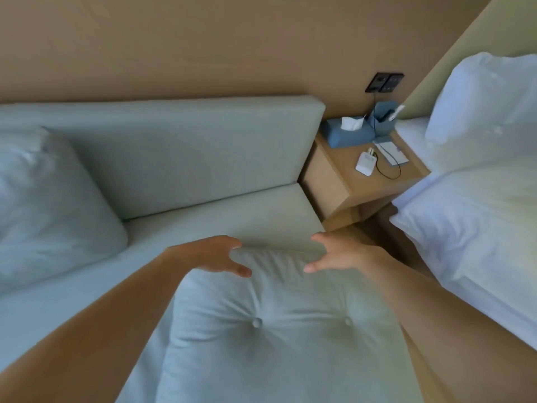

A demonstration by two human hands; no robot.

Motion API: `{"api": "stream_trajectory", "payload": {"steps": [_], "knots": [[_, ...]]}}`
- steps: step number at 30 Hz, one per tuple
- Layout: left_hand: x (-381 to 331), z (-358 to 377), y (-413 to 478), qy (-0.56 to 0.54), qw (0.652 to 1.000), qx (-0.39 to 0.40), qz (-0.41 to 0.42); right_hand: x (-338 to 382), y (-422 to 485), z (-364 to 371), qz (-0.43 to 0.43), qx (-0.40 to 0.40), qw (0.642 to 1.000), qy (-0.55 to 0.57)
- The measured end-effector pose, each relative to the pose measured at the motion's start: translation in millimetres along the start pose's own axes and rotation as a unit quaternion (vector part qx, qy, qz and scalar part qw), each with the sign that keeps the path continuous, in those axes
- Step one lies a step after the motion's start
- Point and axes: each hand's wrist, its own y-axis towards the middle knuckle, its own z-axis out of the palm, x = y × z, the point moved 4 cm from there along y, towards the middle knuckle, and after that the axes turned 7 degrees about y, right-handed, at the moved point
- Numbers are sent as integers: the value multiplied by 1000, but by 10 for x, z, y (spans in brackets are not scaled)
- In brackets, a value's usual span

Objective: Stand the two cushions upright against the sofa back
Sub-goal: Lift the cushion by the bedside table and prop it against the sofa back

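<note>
A pale grey-green tufted cushion with two buttons lies flat on the sofa seat right in front of me. My left hand grips its far left top edge, thumb on top and fingers curled behind. My right hand holds the far right top edge the same way. A second cushion of the same colour leans upright against the sofa back at the left.
A wooden bedside table stands just right of the sofa, carrying a blue tissue box, a white charger with a black cable and a holder. A bed with white pillows fills the right side. A tan wall rises behind.
</note>
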Motion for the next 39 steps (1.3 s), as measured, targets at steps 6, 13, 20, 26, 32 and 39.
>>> {"api": "stream_trajectory", "payload": {"steps": [6,13,20,26,32,39], "knots": [[-357,260,1172,51,996,62,-43,-1021,990,48,-8,74,996,40],[-20,441,2148,30,984,123,-129,-1388,2043,372,-18,187,982,-14],[246,790,2742,-17,969,227,-91,-1540,2454,725,-38,282,959,5],[116,695,2614,1,987,157,-24,-1454,2161,584,-69,194,977,47],[-293,261,1628,64,996,46,29,-1097,1346,104,-111,71,991,35],[-525,-1010,305,183,973,-140,-27,62,423,-1140,-210,-122,962,-128]]}}
